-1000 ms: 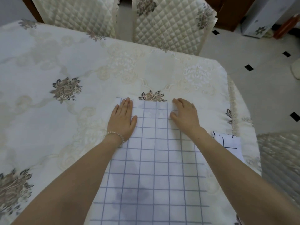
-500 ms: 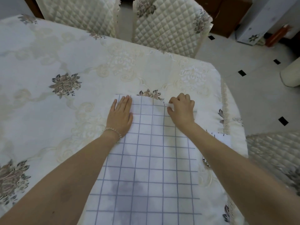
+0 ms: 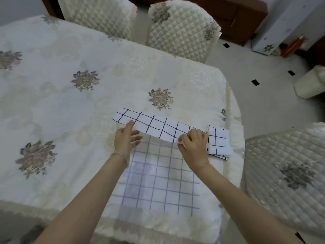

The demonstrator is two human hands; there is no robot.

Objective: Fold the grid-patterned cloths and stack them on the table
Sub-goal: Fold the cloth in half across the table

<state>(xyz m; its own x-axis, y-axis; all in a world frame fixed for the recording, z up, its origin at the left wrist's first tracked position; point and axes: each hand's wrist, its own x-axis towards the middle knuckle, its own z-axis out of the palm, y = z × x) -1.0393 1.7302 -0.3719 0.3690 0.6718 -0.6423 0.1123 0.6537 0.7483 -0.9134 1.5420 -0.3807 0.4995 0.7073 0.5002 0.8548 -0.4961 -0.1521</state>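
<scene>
1. Step in hand: first fold of the grid cloth [image 3: 158, 176], which lies near the front edge of the table [image 3: 70, 95]; its far edge is turned toward the person
2. Left hand [image 3: 125, 139] and right hand [image 3: 192, 146] each pinch that edge
3. Folded cloth [image 3: 219, 142] lies just right of it
4. Next move, judged: lay edge onto near edge, aligned
5. Quilted chairs [image 3: 179, 30], tiled floor [image 3: 255, 103] beyond
</scene>
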